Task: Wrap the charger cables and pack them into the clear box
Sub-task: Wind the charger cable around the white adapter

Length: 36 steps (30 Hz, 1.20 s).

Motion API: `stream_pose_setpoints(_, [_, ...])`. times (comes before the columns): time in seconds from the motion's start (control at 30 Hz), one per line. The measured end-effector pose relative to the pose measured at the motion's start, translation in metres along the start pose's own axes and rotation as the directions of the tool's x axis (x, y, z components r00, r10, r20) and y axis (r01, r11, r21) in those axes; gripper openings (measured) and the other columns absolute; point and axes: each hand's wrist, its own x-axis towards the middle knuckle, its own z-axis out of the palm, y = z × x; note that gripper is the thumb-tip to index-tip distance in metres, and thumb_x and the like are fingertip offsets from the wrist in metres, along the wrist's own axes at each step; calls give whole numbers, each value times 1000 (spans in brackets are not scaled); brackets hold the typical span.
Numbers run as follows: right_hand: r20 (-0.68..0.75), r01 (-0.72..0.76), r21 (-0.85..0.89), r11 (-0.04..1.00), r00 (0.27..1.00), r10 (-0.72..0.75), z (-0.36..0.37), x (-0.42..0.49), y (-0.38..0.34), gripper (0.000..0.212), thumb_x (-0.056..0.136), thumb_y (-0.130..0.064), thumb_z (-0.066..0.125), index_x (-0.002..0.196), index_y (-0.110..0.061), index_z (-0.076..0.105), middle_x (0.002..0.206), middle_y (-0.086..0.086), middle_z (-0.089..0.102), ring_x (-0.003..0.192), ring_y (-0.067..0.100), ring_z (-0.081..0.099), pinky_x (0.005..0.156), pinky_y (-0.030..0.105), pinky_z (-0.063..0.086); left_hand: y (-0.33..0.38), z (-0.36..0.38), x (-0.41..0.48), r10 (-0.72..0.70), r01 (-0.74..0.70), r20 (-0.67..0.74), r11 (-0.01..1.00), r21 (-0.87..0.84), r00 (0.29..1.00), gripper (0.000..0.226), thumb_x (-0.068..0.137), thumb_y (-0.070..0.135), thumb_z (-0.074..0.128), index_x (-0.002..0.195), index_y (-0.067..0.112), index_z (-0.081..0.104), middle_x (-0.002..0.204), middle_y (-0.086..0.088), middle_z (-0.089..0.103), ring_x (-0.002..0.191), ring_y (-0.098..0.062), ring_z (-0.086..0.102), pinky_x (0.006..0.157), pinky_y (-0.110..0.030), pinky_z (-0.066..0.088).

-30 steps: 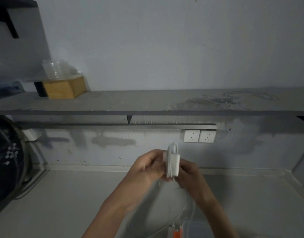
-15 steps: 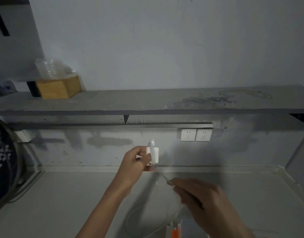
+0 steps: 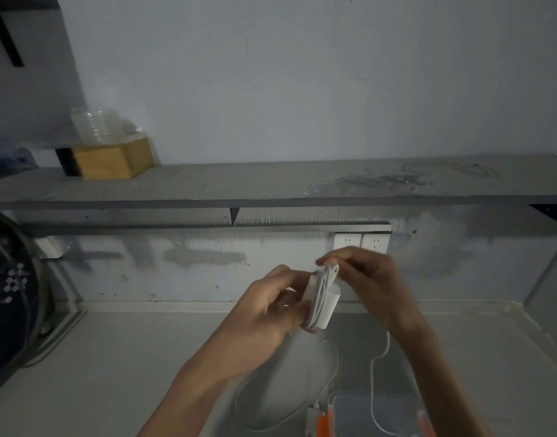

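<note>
A white charger block [image 3: 328,305] is held upright in front of me, with several turns of its white cable [image 3: 321,291] wound lengthwise around it. My left hand [image 3: 270,305] grips the block from the left. My right hand [image 3: 370,279] pinches the cable at the block's top. The loose cable tail [image 3: 374,361] hangs from my right hand down over the clear box [image 3: 378,414], which has orange clasps and sits at the bottom edge. Another white cable [image 3: 330,370] loops on the counter, ending at a second white charger [image 3: 311,419] next to the box.
A grey shelf [image 3: 270,187] runs across the wall and carries a wooden box [image 3: 113,160] with clear plastic cups. Two white wall sockets [image 3: 360,242] sit under it. A dark round object [image 3: 9,294] stands at the left. The grey counter [image 3: 129,357] spreads below.
My right hand has come up from low right to the block's top, laying another cable turn on it. The left hand has moved the block slightly right and down.
</note>
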Motion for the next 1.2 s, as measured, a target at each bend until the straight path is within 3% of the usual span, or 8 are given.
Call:
stream_pose_setpoints(0.13, [45,-141,133,981,990,136,35,-25,17,29,93,-6,57,71,-23,68,54,-11,61,46,-3,46,48,6,35,-17,-5,5,-97,73,-112,977,-202,989,28,91,-2,55,111,9,69,112,-16,70,104,-20,68,92,-23,51])
stream_pose_setpoints(0.23, [-26,-241,73,968,970,244,58,-50,29,24,94,-18,58,77,-30,71,55,-4,60,43,1,41,48,14,32,-41,-4,18,-269,135,-224,867,-479,937,31,90,-4,52,118,2,65,119,-20,69,118,-29,62,113,-42,39])
stream_pose_setpoints(0.33, [-1,-296,-29,955,955,296,75,-80,31,19,93,-25,59,91,-40,69,57,-1,65,42,1,43,51,18,35,-51,-6,29,-343,85,-371,822,-562,863,28,93,-1,53,118,4,65,125,-21,64,113,-28,65,107,-44,46])
stream_pose_setpoints(0.53, [131,-42,-352,935,987,94,49,-102,1,30,94,-28,56,110,-54,60,71,-16,68,60,-5,60,63,8,46,-66,-16,32,-283,174,-413,943,-283,865,23,97,3,50,114,8,65,111,-15,65,85,-31,75,69,-21,59])
stream_pose_setpoints(0.77, [168,370,-702,609,916,-363,-9,-55,-42,16,91,-33,55,94,-28,70,83,-12,73,71,9,66,59,31,56,-48,16,9,-92,119,-197,984,129,976,19,95,11,56,100,22,71,99,-4,59,91,-17,65,84,-31,56])
stream_pose_setpoints(0.87, [93,382,-607,697,905,-415,-27,-31,-56,10,83,-32,69,85,-23,74,83,-15,73,73,4,65,65,24,52,-26,17,-4,0,1,-5,978,209,1000,26,92,4,57,104,23,71,91,6,57,84,-2,61,76,-14,45])
stream_pose_setpoints(1.0, [43,170,-126,977,985,-166,-24,-15,-37,3,78,-21,73,76,-23,73,76,-12,73,69,13,66,64,28,51,0,6,-14,58,-64,50,990,129,997,33,90,-1,59,100,27,72,82,16,55,80,2,59,74,-10,41])
stream_pose_setpoints(1.2, [104,-124,225,966,989,103,19,-42,5,19,94,-15,56,80,-14,68,51,-10,54,43,2,36,42,12,30,-4,2,-18,-34,41,48,987,-153,998,24,85,7,63,107,12,70,105,-7,73,98,-12,68,84,-21,51])
